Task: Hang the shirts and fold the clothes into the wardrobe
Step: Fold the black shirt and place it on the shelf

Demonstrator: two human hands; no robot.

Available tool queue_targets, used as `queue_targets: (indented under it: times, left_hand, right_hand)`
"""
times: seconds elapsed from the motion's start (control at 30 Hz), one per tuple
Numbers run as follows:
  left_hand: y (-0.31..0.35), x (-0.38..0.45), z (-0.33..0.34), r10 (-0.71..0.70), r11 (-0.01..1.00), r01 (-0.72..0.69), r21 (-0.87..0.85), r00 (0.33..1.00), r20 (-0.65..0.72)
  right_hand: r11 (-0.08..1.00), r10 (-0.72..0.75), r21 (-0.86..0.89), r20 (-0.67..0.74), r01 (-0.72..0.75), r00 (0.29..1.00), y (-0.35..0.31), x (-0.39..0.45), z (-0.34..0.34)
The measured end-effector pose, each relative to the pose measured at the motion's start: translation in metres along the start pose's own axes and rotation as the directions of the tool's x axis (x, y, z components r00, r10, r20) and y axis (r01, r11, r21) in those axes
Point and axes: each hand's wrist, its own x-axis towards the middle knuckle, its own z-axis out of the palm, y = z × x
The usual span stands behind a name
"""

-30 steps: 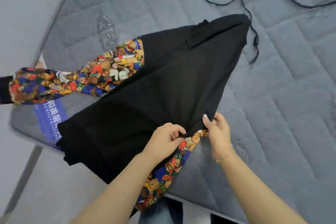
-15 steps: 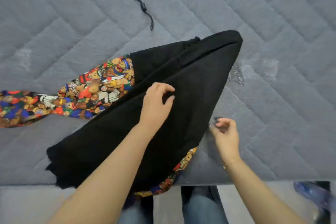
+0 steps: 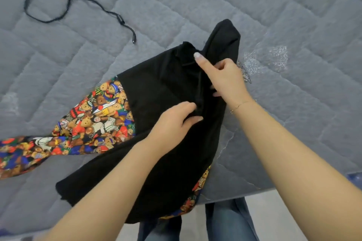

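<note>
One black garment [image 3: 160, 103], with a teddy-bear-print sleeve [image 3: 94, 123] extending left and print lining visible at its near right hem. It lies spread on the grey quilted mattress [image 3: 293, 15], near edge overhanging, far end bunched and raised.

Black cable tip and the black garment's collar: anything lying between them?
Nothing. In the head view, only bare grey quilted mattress lies between the cable tip and the garment.
</note>
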Motion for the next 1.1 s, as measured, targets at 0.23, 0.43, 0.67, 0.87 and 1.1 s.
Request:
queue_targets:
  times: [0.23, 0.43, 0.67, 0.87, 1.1]
  left_hand:
    - [0.0, 0.027, -0.015, -0.279, 0.768, 0.322, -0.553, 0.946, 0.163]
    - [-0.047, 0.11, -0.051, -0.393, 0.849, 0.482, 0.216, 0.85, -0.35]
    - [-0.001, 0.144, -0.013, -0.083, 0.965, 0.131, 0.227, 0.974, -0.21]
    - [0.135, 0.265, 0.003, 0.235, 0.766, -0.074, 0.638, 0.957, -0.17]
    - [0.31, 0.433, 0.102, 0.385, 0.624, -0.235, 0.746, 0.923, -0.031]
  right_hand:
    - [0.996, 0.014, 0.085, -0.236, 0.006, 0.972, 0.031, -0.013, -0.023]
    - [0.605, 0.433, 0.759, -0.058, -0.242, 0.899, 0.108, -0.039, -0.061]
    - [0.495, 0.487, 0.852, -0.112, -0.168, 0.866, 0.17, -0.044, -0.108]
    - [0.532, 0.367, 0.817, 0.013, -0.221, 0.93, 0.188, -0.021, -0.208]
    - [0.542, 0.364, 0.837, -0.314, 0.075, 0.877, 0.202, 0.059, -0.369]
